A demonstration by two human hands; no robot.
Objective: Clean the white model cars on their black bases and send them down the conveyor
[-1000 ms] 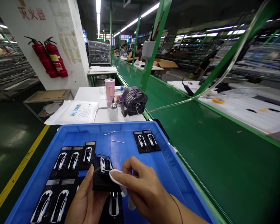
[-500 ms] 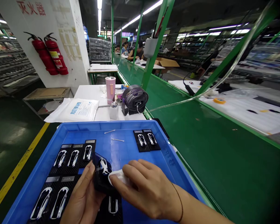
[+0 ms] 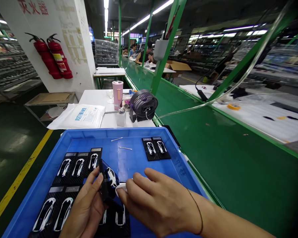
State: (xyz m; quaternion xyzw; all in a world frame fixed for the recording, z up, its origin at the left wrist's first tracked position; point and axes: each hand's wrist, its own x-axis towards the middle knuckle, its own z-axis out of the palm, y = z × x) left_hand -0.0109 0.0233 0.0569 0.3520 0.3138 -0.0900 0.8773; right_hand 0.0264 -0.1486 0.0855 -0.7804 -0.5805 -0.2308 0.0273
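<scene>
My left hand [image 3: 88, 201] is closed round the edge of a black base with a white and dark-blue model car [image 3: 111, 177] on it, tilted above the blue tray [image 3: 119, 131]. My right hand [image 3: 156, 200] pinches a white cloth [image 3: 121, 188] against the front end of that car. Several similar model cars on black bases lie in the tray: a group at the left [image 3: 64, 168], some partly hidden under my hands, and a pair [image 3: 156, 148] at the far right. Two cotton swabs [image 3: 125, 148] rest on the tray floor.
Behind the tray stand a small black fan [image 3: 144, 105], a clear bottle with a metal top [image 3: 121, 117], a pink tumbler [image 3: 117, 95] and a white printed bag [image 3: 83, 116]. A green conveyor belt [image 3: 213, 132] runs along the right. People sit far back.
My left hand has turned the model car more onto its side. My right hand, still with the cloth, has shifted slightly and its wrist has moved to the right.
</scene>
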